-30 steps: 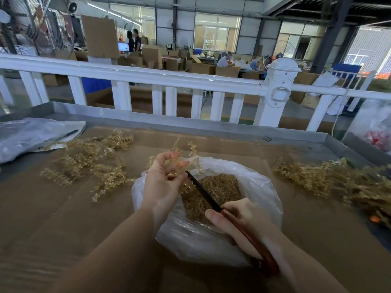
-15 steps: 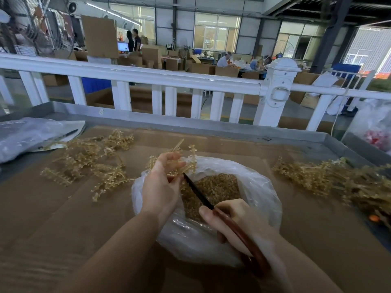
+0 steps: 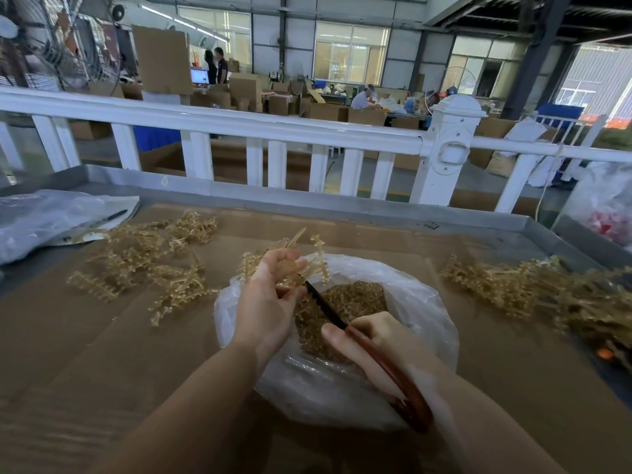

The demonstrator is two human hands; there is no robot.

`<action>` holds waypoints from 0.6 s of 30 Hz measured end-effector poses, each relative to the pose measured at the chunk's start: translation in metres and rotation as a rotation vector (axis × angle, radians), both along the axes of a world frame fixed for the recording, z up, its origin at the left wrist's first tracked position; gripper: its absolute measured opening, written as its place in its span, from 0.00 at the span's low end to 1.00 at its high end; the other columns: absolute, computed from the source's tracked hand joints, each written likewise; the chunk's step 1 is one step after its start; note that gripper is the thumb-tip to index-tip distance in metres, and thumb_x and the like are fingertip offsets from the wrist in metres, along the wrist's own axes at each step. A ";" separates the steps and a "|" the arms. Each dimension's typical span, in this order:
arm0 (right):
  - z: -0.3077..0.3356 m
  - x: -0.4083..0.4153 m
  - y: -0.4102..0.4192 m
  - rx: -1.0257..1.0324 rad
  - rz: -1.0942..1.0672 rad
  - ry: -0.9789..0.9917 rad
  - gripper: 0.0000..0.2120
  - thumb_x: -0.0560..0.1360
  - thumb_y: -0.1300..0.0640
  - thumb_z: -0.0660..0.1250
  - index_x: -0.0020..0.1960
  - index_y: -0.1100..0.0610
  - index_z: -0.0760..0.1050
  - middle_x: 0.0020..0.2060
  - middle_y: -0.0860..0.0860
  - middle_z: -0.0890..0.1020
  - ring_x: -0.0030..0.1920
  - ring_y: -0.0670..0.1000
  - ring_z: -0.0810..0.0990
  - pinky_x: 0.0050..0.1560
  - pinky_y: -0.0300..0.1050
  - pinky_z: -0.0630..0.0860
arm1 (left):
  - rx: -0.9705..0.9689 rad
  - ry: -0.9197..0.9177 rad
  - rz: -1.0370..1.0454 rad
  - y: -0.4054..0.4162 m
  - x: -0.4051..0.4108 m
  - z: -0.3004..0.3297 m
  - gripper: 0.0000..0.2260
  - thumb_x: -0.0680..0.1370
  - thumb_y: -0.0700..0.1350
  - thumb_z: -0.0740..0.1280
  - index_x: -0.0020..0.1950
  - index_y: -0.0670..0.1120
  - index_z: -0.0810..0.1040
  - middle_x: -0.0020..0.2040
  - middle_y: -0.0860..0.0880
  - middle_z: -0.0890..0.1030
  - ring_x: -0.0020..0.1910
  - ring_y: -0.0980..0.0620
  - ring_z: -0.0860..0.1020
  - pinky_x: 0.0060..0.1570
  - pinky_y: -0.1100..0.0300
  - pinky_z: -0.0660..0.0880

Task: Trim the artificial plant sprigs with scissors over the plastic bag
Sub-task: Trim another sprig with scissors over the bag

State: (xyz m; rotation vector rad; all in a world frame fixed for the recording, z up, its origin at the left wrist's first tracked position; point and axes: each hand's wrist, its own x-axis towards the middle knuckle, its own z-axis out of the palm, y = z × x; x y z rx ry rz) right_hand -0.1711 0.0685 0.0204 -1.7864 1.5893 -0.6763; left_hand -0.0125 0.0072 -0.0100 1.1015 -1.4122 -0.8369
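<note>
Here the left hand (image 3: pixel 270 299) held a sprig (image 3: pixel 309 263) directly above the open mouth of the plastic bag (image 3: pixel 424 302), probably so that whatever the blades took off would drop straight onto the heap of cut bits (image 3: pixel 355 299) already lying inside it. The fingers (image 3: pixel 284 260) of that hand were curled round the sprig's stems, thumb pressed against them. The beaded tips fanned out past the fingers, up and away from the person, and a few strands hung down on the bag side. That left the part to be cut standing clear of the fingers, just beside them rather than under them.

The right hand (image 3: pixel 383 343) gripped the scissors (image 3: pixel 362 340) by their reddish-brown handles, fingers curled through and around the loops. The dark blades ran up and left to meet the sprig just below the left thumb. Whether the blades were parted or closed on a strand could not be told.

The bag sat in the middle of the cardboard-covered table (image 3: pixel 102 336), between two loose piles. One pile of sprigs (image 3: pixel 147 265) lay to the left, and a larger right-hand pile (image 3: pixel 519 285) lay well apart on the other side. Judging by that split, one was likely the stock waiting and the other the finished work, though which was which was not plain.
</note>
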 end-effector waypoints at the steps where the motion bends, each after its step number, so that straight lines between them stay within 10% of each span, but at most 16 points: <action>1: -0.001 0.000 0.000 -0.002 -0.008 0.007 0.23 0.74 0.36 0.62 0.30 0.52 0.72 0.21 0.45 0.72 0.22 0.40 0.69 0.30 0.34 0.67 | 0.001 0.011 0.000 0.000 0.000 0.000 0.21 0.73 0.31 0.69 0.49 0.59 0.72 0.52 0.61 0.81 0.38 0.55 0.79 0.40 0.64 0.78; 15: -0.011 -0.009 -0.012 0.048 -0.135 -0.049 0.10 0.69 0.44 0.74 0.41 0.43 0.72 0.38 0.45 0.81 0.38 0.44 0.80 0.41 0.38 0.77 | 0.352 0.554 -0.250 -0.009 0.003 0.007 0.24 0.71 0.22 0.63 0.59 0.45 0.73 0.55 0.46 0.81 0.44 0.51 0.84 0.38 0.62 0.80; 18: -0.014 -0.010 -0.012 0.035 -0.160 -0.052 0.10 0.70 0.42 0.72 0.40 0.44 0.73 0.34 0.45 0.81 0.32 0.42 0.81 0.31 0.32 0.73 | 0.337 0.539 -0.289 -0.008 0.004 0.007 0.25 0.70 0.21 0.63 0.60 0.46 0.73 0.55 0.46 0.81 0.44 0.50 0.84 0.39 0.60 0.80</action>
